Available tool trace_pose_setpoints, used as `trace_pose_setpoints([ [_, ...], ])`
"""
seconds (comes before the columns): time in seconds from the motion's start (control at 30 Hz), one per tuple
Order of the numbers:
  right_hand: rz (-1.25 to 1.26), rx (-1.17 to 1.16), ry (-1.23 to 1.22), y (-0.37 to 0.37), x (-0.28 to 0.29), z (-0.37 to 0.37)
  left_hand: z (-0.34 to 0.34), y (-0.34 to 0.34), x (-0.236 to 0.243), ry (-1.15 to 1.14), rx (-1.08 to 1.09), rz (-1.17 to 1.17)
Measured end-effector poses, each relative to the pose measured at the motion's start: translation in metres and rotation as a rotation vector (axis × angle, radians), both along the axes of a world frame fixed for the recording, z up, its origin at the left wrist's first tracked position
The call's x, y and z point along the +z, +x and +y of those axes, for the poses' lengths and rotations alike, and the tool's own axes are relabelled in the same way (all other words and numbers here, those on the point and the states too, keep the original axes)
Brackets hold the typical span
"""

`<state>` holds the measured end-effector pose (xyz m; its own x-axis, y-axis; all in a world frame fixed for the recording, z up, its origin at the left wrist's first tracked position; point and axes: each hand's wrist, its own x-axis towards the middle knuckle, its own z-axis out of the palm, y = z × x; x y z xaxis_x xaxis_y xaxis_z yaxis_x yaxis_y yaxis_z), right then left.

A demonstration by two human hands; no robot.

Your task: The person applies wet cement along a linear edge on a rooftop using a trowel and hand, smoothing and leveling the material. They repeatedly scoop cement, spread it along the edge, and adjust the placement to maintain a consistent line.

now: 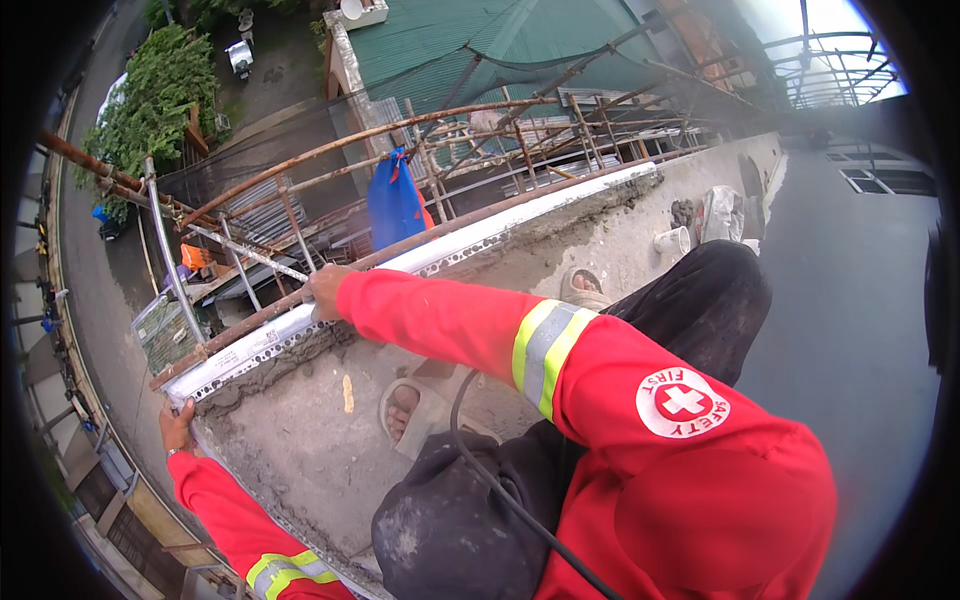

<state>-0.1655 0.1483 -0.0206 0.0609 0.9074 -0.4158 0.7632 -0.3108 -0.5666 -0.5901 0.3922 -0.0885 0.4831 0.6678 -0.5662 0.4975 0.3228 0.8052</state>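
A long white perforated corner bead point(245, 352) lies along the outer edge of a concrete ledge point(300, 420), with rough wet mortar point(275, 370) beneath and beside its holes. At its near left end is my left hand point(177, 428), thumb and fingers closed on the tip by the ledge corner. My right hand point(325, 290) bends over the bead further along, next to a rusty pipe. Its fingertips are partly hidden on the outer side. Both arms wear red sleeves with reflective bands.
Rusty scaffold pipes point(370, 262) run just outside the ledge, with a street point(110, 300) far below. A blue cloth point(392, 205) hangs on them. My sandalled foot point(405, 415) rests on the ledge; a black cable point(468, 440) crosses my leg. A white cup point(672, 241) stands further along.
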Motion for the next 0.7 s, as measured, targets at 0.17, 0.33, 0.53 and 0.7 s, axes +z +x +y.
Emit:
trace_pose_setpoints([
  [0.17, -0.003, 0.017, 0.0, -0.001, -0.004, 0.001, -0.003, -0.001, -0.003, -0.009, 0.05, -0.056],
  [0.33, -0.033, 0.028, -0.027, -0.001, -0.004, 0.002, -0.01, 0.001, -0.002, 0.0, 0.093, -0.088],
  [0.53, -0.045, 0.046, -0.035, -0.002, 0.003, 0.001, -0.012, -0.003, -0.003, -0.018, 0.127, -0.11],
  [0.7, -0.056, 0.038, -0.074, 0.001, 0.008, 0.0, -0.014, 0.009, 0.002, -0.033, 0.1, -0.108],
])
